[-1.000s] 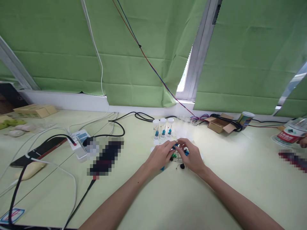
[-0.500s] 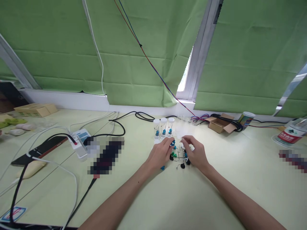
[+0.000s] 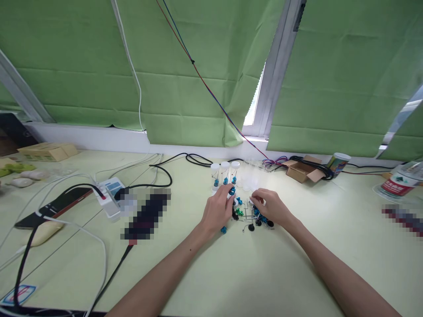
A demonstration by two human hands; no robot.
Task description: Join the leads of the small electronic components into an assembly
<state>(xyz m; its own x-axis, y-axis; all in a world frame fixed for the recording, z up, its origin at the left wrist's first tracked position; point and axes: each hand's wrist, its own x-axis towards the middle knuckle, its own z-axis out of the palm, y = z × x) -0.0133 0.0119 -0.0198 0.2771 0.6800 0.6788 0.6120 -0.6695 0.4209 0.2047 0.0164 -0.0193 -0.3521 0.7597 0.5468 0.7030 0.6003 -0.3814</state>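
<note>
Blue plastic shows at the tip of the left hand, whose fingers are pinched shut on a small blue piece just below the three capped tubes standing in a row on the pale green tabletop. The right hand rests close beside it, fingers curled and closed on something small and pale that I cannot make out. Between and under the hands lies a scatter of loose parts: blue, green and black bits with thin metal pins. To handle this well, I would say keep the pinch light and near the tabletop, so a slip loses nothing, and keep the wrist clear of the tubes, which look easy to topple.
</note>
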